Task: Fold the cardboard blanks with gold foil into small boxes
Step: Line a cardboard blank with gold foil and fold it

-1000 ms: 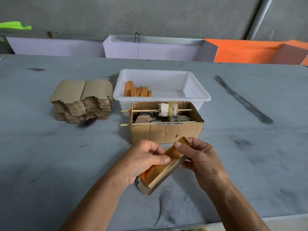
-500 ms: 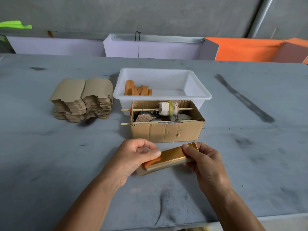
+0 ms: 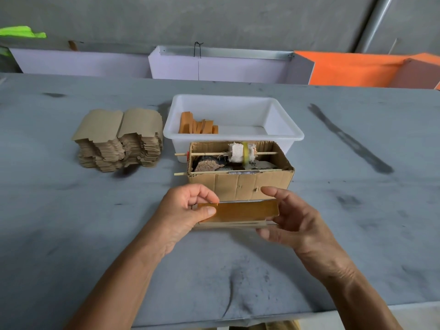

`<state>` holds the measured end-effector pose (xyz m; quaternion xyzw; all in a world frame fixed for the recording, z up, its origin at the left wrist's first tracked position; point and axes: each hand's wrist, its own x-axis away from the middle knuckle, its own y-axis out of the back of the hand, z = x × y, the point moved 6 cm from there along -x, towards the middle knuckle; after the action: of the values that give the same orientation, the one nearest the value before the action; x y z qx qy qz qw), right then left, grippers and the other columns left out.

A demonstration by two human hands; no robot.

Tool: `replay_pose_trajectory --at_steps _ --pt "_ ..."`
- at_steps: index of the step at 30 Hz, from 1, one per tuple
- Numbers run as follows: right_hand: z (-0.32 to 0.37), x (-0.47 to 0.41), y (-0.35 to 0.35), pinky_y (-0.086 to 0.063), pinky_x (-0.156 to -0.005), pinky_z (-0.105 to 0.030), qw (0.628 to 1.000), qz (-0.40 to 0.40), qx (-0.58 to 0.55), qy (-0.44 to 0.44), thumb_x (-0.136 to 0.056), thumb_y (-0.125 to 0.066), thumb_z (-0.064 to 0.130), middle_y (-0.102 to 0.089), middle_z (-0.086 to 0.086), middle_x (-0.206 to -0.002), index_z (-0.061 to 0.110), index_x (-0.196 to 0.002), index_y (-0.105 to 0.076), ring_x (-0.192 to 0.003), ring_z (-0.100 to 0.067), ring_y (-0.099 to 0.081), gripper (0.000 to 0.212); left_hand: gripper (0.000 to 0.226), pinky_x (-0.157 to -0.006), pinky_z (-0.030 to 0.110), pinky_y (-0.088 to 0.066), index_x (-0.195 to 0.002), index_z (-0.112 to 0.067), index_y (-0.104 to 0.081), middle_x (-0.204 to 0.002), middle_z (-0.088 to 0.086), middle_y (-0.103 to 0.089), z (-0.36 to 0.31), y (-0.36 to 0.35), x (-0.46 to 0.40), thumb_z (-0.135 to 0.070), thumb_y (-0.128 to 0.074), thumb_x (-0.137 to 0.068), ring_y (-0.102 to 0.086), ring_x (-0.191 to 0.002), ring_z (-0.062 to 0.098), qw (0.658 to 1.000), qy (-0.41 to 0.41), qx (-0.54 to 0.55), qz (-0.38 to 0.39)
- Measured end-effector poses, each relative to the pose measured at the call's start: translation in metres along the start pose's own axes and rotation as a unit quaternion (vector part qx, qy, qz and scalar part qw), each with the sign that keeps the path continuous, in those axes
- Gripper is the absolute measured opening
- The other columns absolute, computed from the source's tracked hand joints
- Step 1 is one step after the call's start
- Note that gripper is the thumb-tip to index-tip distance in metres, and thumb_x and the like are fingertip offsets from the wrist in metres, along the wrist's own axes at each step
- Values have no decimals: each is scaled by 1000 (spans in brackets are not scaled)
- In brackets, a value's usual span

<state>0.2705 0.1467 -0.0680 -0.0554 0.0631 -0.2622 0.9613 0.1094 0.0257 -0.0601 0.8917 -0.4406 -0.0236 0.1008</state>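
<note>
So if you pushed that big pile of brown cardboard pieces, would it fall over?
Probably it would slide apart rather than topple whole. The stack of cardboard blanks is loose flat sheets with nothing visibly binding them, and its edges already look uneven. It is wider than tall, so tipping seems unlikely. Each sheet looks thin and probably light, so a push to the top would likely shift just the upper ones.

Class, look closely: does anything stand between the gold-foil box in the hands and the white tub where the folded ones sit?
Yes. The open cardboard carton stands directly between the gold-foil box and the white tub.
</note>
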Motion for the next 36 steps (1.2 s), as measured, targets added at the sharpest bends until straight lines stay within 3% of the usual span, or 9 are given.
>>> replay_pose_trajectory --at_steps 3,7,12,16,21,24,27,32,36 --pt "3 -1 -2 -54 -72 -23 998 -35 56 24 -62 -76 2 -69 -11 -95 15 -110 -67 -83 -20 -65 51 22 -67 19 -47 -80 -15 -68 -70 -6 -67 -1 -1 -1 7 -66 -80 -55 -67 10 1000 -4 -9 -6" --pt "2 -4 -1 -57 -72 -26 996 -89 20 27 -64 -73 6 -71 -4 -84 13 -105 -68 -71 -16 -65 42 24 -67 18 -48 -80 -19 -69 -70 -10 -68 -7 -1 -2 5 -68 -79 -58 -61 -2 1000 -19 -5 -21" --pt "1 -9 -3 -58 -70 -27 992 -120 4 26 -63 -73 8 -71 -1 -84 12 -105 -68 -69 -17 -65 42 26 -74 24 -51 -82 -21 -69 -83 -4 -70 -10 2 -4 5 -68 -79 -62 -68 5 999 -20 8 -43" --pt "7 -9 -5 -57 -72 -26 996 -85 -11 33 -60 -74 3 -72 -4 -84 12 -104 -68 -71 -16 -66 45 25 -58 20 -50 -78 -20 -69 -82 -2 -70 -14 4 -5 5 -66 -81 -62 -68 6 999 -31 -5 -42" --pt "9 -9 -2 -57 -71 -25 994 -109 -1 33 -61 -74 5 -71 -11 -74 9 -86 -73 -68 -20 -67 26 25 -53 18 -50 -71 -17 -71 -77 3 -70 -18 2 -5 6 -66 -80 -65 -65 7 998 -41 -20 -45" --pt "5 -11 -1 -56 -67 -23 991 -136 -3 18 -66 -72 4 -70 -11 -68 5 -83 -72 -63 -19 -66 17 27 -53 16 -48 -72 -20 -73 -72 -2 -66 -20 1 -6 5 -66 -80 -60 -62 2 998 -35 -10 -49" --pt "-1 -14 2 -55 -63 -21 985 -174 -10 -8 -76 -67 -8 -69 -6 -66 5 -78 -71 -62 -16 -66 14 27 -54 16 -49 -74 -20 -75 -82 -1 -67 -20 -1 -6 5 -66 -80 -58 -63 -1 998 -28 3 -47" --pt "0 -16 1 -57 -67 -22 982 -190 7 -23 -79 -66 -8 -68 -4 -64 7 -79 -71 -61 -14 -65 16 12 -57 19 -52 -80 -12 -74 -80 3 -68 -22 -1 -5 -2 -75 -74 -64 -59 11 999 -21 37 -26" --pt "3 -18 1 -56 -66 -21 980 -200 13 -18 -78 -66 -9 -67 -3 -63 9 -77 -71 -60 -14 -64 19 24 -66 22 -55 -85 -15 -73 -100 6 -66 -21 -1 -6 -2 -81 -66 -65 -59 12 999 -11 19 -25"
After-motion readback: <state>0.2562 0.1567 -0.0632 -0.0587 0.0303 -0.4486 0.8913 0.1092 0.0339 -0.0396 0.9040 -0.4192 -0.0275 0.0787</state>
